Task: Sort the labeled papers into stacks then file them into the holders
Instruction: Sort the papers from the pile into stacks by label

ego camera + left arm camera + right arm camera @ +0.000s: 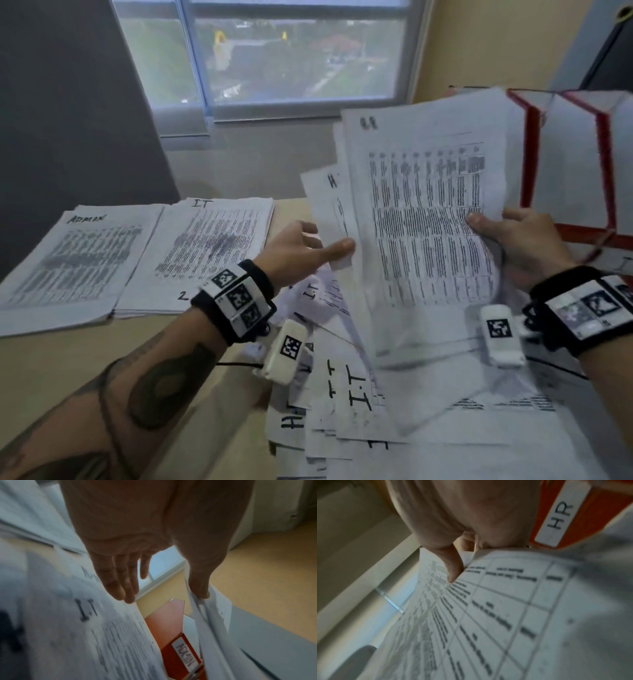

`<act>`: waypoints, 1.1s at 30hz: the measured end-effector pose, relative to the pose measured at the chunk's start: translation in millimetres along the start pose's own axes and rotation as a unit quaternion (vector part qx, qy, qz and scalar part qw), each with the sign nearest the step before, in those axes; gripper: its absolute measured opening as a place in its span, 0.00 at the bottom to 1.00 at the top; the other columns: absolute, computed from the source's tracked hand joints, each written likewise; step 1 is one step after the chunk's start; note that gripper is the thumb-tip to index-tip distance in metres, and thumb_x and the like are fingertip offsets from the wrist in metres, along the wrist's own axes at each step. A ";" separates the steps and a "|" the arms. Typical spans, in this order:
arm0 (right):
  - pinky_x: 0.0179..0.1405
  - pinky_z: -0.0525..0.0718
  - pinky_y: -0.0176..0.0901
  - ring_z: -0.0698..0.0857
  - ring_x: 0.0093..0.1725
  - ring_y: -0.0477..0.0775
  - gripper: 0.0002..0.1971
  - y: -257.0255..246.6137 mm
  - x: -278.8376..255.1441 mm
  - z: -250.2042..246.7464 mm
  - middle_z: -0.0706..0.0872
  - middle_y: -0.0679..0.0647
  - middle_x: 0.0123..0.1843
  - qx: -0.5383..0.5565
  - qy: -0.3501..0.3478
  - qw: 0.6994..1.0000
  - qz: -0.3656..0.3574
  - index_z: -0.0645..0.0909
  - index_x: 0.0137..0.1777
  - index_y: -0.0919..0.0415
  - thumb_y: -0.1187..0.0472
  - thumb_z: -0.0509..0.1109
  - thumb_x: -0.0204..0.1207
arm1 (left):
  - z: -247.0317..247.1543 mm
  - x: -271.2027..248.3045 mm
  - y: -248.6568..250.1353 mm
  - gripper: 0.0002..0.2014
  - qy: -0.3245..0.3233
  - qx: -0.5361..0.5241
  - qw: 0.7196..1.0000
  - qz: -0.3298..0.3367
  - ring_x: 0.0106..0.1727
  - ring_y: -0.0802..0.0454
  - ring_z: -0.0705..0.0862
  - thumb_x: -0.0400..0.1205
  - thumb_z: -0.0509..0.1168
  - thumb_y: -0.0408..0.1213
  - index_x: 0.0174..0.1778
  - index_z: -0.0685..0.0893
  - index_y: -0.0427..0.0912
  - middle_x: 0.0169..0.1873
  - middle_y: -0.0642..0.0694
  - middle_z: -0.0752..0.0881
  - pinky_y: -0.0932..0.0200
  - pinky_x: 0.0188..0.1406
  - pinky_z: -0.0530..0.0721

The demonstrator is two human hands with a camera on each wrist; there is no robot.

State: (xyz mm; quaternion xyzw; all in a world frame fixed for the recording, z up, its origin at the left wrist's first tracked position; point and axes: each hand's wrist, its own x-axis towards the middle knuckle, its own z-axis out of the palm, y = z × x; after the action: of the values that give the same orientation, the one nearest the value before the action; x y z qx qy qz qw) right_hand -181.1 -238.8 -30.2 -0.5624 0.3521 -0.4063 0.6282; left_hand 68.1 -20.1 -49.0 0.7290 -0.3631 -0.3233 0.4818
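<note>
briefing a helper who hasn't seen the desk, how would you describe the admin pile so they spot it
Below the window, on the tan table, two neat stacks lie side by side. The admin pile is the left one, with ADMIN handwritten at its top; its neighbour reads IT.

Two stacks [78, 260] [205, 253], one heap [359, 428], one held sheaf [428, 222], two hands [298, 250] [524, 246]

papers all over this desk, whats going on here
A person is sorting labelled papers. Their right hand grips the held sheets, a fanned bunch, upright with the thumb on the front. The left hand touches the bunch's left edge with its thumb, fingers straight. The ADMIN stack and the IT stack lie side by side on the table. A loose pile marked I.T and H lies under the hands. The red holders stand at the right.
</note>
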 end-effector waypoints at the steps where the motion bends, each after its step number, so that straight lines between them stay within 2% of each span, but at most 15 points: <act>1: 0.45 0.95 0.49 0.95 0.53 0.60 0.09 0.1 -2.5 4.7 0.94 0.65 0.52 0.023 0.007 1.000 0.007 0.86 0.53 0.67 0.70 0.80 0.75 | 7.6 -2.2 2.5 0.42 -0.027 -0.039 0.999 0.012 0.60 0.44 0.92 0.65 0.82 0.67 0.68 0.85 0.44 0.58 0.44 0.93 0.38 0.65 0.90; 3: 0.50 0.95 0.58 0.95 0.54 0.64 0.07 4.6 -7.0 9.6 0.94 0.67 0.54 0.038 0.012 0.999 0.013 0.86 0.56 0.69 0.73 0.75 0.80 | 18.4 -4.2 7.2 0.23 -0.025 -0.117 0.992 0.035 0.58 0.42 0.93 0.76 0.79 0.51 0.60 0.91 0.38 0.54 0.42 0.95 0.41 0.63 0.90; 5: 0.53 0.94 0.55 0.95 0.56 0.63 0.15 12.7 -9.9 8.5 0.94 0.65 0.55 0.030 0.001 1.000 -0.010 0.85 0.62 0.70 0.72 0.78 0.76 | 23.5 -5.9 10.3 0.12 0.047 -0.128 0.990 0.040 0.55 0.41 0.94 0.83 0.75 0.40 0.56 0.92 0.34 0.50 0.41 0.95 0.45 0.56 0.93; 7: 0.51 0.93 0.45 0.95 0.57 0.59 0.29 17.6 -11.1 3.3 0.95 0.61 0.55 0.011 -0.011 0.999 -0.042 0.86 0.64 0.68 0.64 0.87 0.61 | 23.4 -4.4 8.3 0.08 0.092 -0.129 0.986 0.044 0.51 0.42 0.95 0.83 0.75 0.35 0.52 0.93 0.34 0.46 0.41 0.96 0.50 0.49 0.94; 9: 0.53 0.92 0.44 0.95 0.57 0.58 0.40 20.4 -9.7 -2.3 0.95 0.61 0.55 0.004 -0.011 0.997 -0.071 0.89 0.61 0.65 0.52 0.93 0.46 | 20.9 -6.1 5.4 0.08 0.089 -0.139 0.985 0.049 0.48 0.43 0.95 0.80 0.78 0.34 0.51 0.93 0.33 0.44 0.40 0.95 0.49 0.48 0.94; 13: 0.64 0.89 0.53 0.94 0.58 0.60 0.40 22.7 -1.1 -15.0 0.95 0.60 0.56 0.000 0.032 0.994 -0.109 0.93 0.55 0.61 0.42 0.95 0.42 | 19.7 -12.3 -2.6 0.10 0.069 -0.184 0.979 0.057 0.51 0.38 0.95 0.77 0.80 0.29 0.52 0.92 0.30 0.47 0.34 0.94 0.41 0.58 0.91; 15: 0.63 0.89 0.52 0.94 0.58 0.59 0.31 24.1 1.7 -22.3 0.95 0.60 0.56 -0.002 0.051 0.993 -0.109 0.94 0.54 0.62 0.48 0.94 0.51 | 18.0 -13.4 -4.5 0.12 0.062 -0.218 0.972 0.055 0.55 0.37 0.94 0.75 0.81 0.26 0.53 0.92 0.30 0.50 0.34 0.94 0.40 0.63 0.90; 17: 0.65 0.89 0.54 0.94 0.59 0.60 0.18 24.5 1.7 -29.4 0.95 0.61 0.57 0.007 0.053 0.993 -0.108 0.92 0.58 0.65 0.64 0.87 0.68 | 14.3 -12.9 -4.4 0.11 0.068 -0.180 0.980 0.051 0.53 0.41 0.95 0.76 0.81 0.27 0.53 0.92 0.33 0.48 0.38 0.95 0.39 0.63 0.90; 19: 0.57 0.92 0.52 0.95 0.55 0.58 0.09 19.0 -5.7 -35.8 0.96 0.58 0.51 0.041 0.049 0.995 -0.081 0.92 0.54 0.62 0.73 0.77 0.77 | 9.7 -11.8 -7.2 0.09 0.082 -0.169 0.981 0.045 0.50 0.44 0.95 0.76 0.80 0.31 0.51 0.92 0.38 0.45 0.42 0.96 0.38 0.62 0.91; 21: 0.47 0.94 0.47 0.95 0.45 0.50 0.18 17.1 -9.4 -47.5 0.95 0.51 0.40 0.095 0.018 0.994 -0.057 0.92 0.39 0.56 0.75 0.69 0.82 | 6.2 -10.6 -12.0 0.08 0.098 -0.174 0.979 0.036 0.49 0.45 0.95 0.77 0.80 0.32 0.50 0.91 0.40 0.44 0.44 0.96 0.39 0.61 0.91; 22: 0.45 0.93 0.46 0.94 0.45 0.48 0.18 16.0 -11.6 -52.8 0.94 0.50 0.39 0.128 -0.019 0.991 -0.039 0.92 0.38 0.54 0.74 0.68 0.82 | 4.8 -10.4 -13.6 0.09 0.101 -0.176 0.979 0.033 0.50 0.45 0.95 0.76 0.80 0.33 0.50 0.91 0.40 0.44 0.44 0.96 0.38 0.61 0.91; 24: 0.51 0.93 0.50 0.94 0.57 0.53 0.11 12.6 -17.4 -60.0 0.95 0.53 0.52 0.184 -0.081 0.980 -0.009 0.91 0.54 0.57 0.66 0.78 0.72 | 3.4 -10.6 -15.2 0.13 0.103 -0.183 0.977 0.024 0.51 0.44 0.95 0.76 0.81 0.34 0.54 0.90 0.38 0.46 0.43 0.96 0.37 0.62 0.90; 26: 0.57 0.92 0.55 0.90 0.67 0.58 0.29 13.8 -20.9 -62.1 0.92 0.56 0.63 0.191 -0.104 0.976 0.013 0.87 0.66 0.60 0.58 0.84 0.61 | 4.3 -10.4 -15.0 0.17 0.103 -0.189 0.976 0.023 0.52 0.42 0.95 0.75 0.81 0.34 0.58 0.89 0.35 0.47 0.41 0.95 0.36 0.62 0.90; 30: 0.69 0.85 0.67 0.82 0.78 0.68 0.35 7.8 -24.7 -45.5 0.84 0.63 0.76 0.199 -0.103 0.974 0.021 0.77 0.81 0.67 0.55 0.79 0.74 | 11.2 -11.7 -9.9 0.25 0.100 -0.212 0.972 0.029 0.53 0.39 0.95 0.70 0.84 0.37 0.61 0.88 0.32 0.49 0.39 0.95 0.31 0.63 0.89; 33: 0.65 0.88 0.67 0.85 0.74 0.67 0.30 3.2 -23.0 -26.7 0.84 0.66 0.76 0.166 -0.104 0.980 0.033 0.74 0.83 0.66 0.54 0.66 0.83 | 15.7 -13.5 -5.0 0.17 0.090 -0.203 0.974 0.042 0.52 0.43 0.95 0.76 0.81 0.33 0.59 0.89 0.34 0.48 0.41 0.95 0.37 0.62 0.90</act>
State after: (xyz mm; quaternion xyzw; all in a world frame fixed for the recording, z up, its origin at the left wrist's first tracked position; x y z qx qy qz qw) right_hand -214.5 -229.1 -36.9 -0.4773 0.2307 -0.3770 0.7595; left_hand 49.2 -14.7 -57.2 0.6261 -0.2751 -0.3028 0.6638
